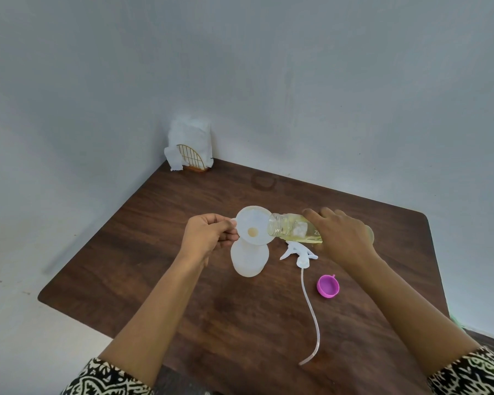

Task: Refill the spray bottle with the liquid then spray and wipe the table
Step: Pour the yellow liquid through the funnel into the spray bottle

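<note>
Left hand (208,238) pinches funnel (248,220) tab; funnel sits in spray bottle (248,260), mid-desk. Right hand (345,238) clamps refill bottle (285,228), tipped near-horizontal, mouth over funnel rim. Trigger head (300,253) lies beside spray bottle.

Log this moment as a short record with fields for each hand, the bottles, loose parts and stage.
left hand: pinches the tab of the funnel
funnel: seated in the neck of the upright spray bottle
right hand: holds the liquid bottle tipped sideways, mouth at the funnel's rim
loose parts: spray head with tube and purple cap lie on the table, right of the spray bottle
stage: refill under way; spraying and wiping not yet done
</note>
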Demonstrator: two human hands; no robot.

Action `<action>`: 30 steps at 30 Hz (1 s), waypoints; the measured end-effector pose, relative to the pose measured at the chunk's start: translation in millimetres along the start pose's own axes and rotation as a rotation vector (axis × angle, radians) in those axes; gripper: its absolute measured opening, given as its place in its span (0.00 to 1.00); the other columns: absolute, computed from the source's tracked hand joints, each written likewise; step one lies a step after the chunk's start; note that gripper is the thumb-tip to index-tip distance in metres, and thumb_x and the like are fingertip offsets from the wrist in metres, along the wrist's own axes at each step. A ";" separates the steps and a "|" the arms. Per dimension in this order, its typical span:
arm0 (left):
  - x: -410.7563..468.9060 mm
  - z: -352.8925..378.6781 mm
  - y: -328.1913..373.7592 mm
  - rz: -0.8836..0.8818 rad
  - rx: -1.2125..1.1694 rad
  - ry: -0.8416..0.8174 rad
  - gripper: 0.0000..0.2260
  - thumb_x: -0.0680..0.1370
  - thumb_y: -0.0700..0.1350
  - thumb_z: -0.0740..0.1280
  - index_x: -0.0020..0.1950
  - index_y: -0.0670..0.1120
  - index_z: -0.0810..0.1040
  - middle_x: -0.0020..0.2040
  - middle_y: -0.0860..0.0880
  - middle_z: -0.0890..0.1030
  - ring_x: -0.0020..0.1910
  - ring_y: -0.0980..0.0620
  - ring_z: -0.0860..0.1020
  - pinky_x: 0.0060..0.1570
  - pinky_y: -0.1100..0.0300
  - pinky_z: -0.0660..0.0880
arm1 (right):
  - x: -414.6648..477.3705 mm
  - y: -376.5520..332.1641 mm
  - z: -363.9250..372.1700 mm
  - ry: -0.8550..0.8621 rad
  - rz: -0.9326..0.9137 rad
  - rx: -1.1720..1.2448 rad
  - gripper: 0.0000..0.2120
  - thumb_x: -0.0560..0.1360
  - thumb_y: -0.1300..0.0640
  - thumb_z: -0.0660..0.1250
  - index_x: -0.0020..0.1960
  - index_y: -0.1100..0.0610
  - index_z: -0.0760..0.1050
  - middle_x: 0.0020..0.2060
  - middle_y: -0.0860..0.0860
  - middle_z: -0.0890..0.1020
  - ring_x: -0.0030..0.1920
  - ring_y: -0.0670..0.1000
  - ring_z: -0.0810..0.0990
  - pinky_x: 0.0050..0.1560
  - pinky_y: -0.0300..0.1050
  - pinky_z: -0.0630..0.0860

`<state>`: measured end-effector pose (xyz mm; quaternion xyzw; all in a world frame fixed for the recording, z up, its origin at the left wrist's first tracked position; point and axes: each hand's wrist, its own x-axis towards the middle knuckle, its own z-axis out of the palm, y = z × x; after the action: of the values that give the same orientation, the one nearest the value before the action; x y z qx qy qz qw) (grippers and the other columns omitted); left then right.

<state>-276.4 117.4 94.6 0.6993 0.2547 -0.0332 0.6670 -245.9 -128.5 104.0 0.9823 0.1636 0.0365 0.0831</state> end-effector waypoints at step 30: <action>2.8 -1.0 1.5 -0.012 0.002 -0.005 0.03 0.75 0.38 0.71 0.45 0.39 0.83 0.38 0.42 0.85 0.33 0.52 0.83 0.32 0.64 0.79 | 10.2 3.2 4.4 -0.013 -0.040 -0.001 0.30 0.74 0.50 0.69 0.71 0.44 0.58 0.56 0.48 0.75 0.52 0.50 0.76 0.36 0.40 0.68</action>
<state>-273.7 119.2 95.0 0.6985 0.2573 -0.0394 0.6666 -234.8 -128.8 100.7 0.9791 0.1825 0.0286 0.0853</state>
